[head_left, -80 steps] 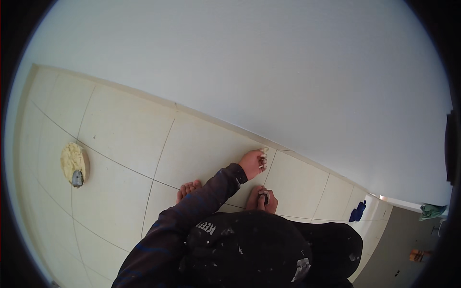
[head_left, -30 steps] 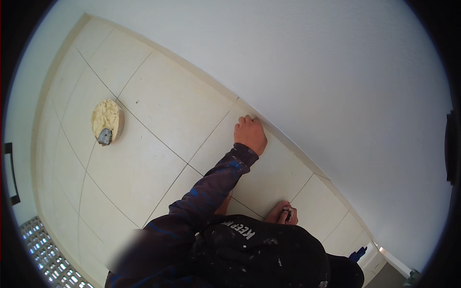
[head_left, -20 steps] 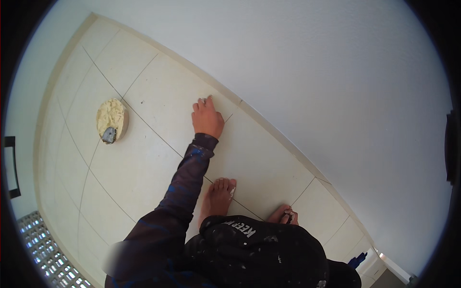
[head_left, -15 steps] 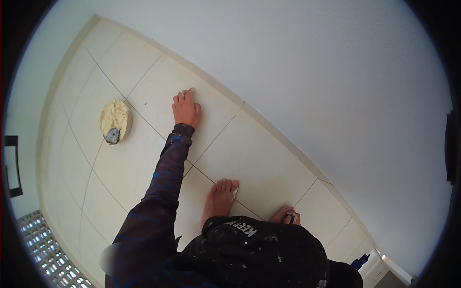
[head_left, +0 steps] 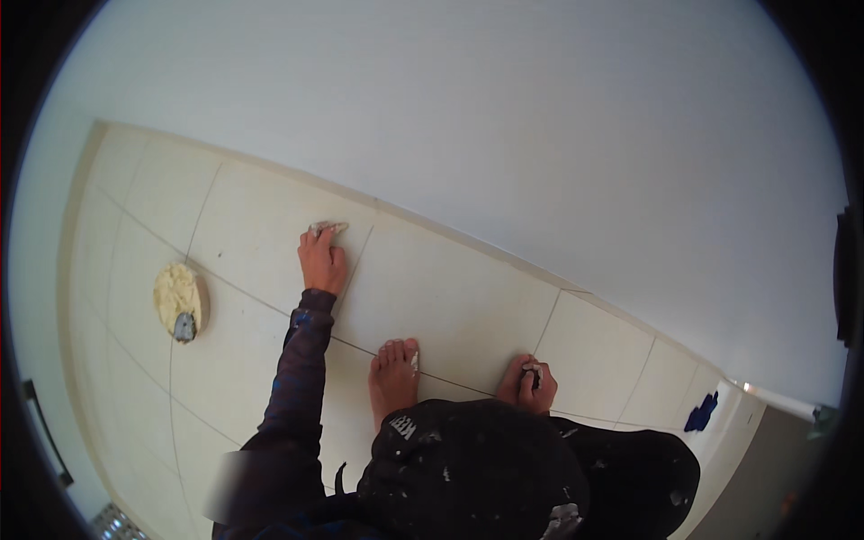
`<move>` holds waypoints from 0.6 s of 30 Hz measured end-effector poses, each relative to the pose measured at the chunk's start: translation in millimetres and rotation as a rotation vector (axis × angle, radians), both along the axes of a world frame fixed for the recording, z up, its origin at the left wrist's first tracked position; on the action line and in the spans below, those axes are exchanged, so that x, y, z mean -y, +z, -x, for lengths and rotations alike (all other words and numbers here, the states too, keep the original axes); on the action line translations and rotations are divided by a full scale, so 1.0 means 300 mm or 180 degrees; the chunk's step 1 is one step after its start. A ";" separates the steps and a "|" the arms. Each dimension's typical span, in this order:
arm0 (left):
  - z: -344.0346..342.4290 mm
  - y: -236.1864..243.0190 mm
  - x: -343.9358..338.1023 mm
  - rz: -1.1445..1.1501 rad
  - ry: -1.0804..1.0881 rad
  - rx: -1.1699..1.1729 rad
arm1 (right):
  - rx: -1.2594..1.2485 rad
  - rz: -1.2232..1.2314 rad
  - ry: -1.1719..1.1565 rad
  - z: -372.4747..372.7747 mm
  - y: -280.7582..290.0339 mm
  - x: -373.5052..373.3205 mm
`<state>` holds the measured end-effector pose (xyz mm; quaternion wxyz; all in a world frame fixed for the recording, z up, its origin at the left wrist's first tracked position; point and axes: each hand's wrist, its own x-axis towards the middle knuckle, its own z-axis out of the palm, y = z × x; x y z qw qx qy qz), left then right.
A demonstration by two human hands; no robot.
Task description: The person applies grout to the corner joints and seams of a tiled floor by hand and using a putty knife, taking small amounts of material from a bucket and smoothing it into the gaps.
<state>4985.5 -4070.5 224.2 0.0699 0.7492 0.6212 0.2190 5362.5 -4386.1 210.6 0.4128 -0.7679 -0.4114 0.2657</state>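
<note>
Left hand (head_left: 322,259) stretched out along tile joint (head_left: 356,261), fingertips pinched narrow on small pale grout-smeared thing, pressed to floor just short of wall base (head_left: 432,220); arm extended to work joint's far end

Right hand (head_left: 531,385) low by bare foot (head_left: 393,380), farther from wall base, curled round small dark object, likely bracing crouch

Round pad of yellowish paste (head_left: 178,297) with small grey tool sits on tile floor (head_left: 450,297), well left of left hand, parked within arm's sweep

Blue rag (head_left: 700,414) lies near wall base, far right

Left hand (head_left: 322,261) now farther along the tile joint (head_left: 355,261), leftward
</note>
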 end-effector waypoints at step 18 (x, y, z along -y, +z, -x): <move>-3.770 0.168 0.755 0.5797 0.1003 0.7360 | 0.0270 -0.0113 -0.0353 -2.820 0.341 0.575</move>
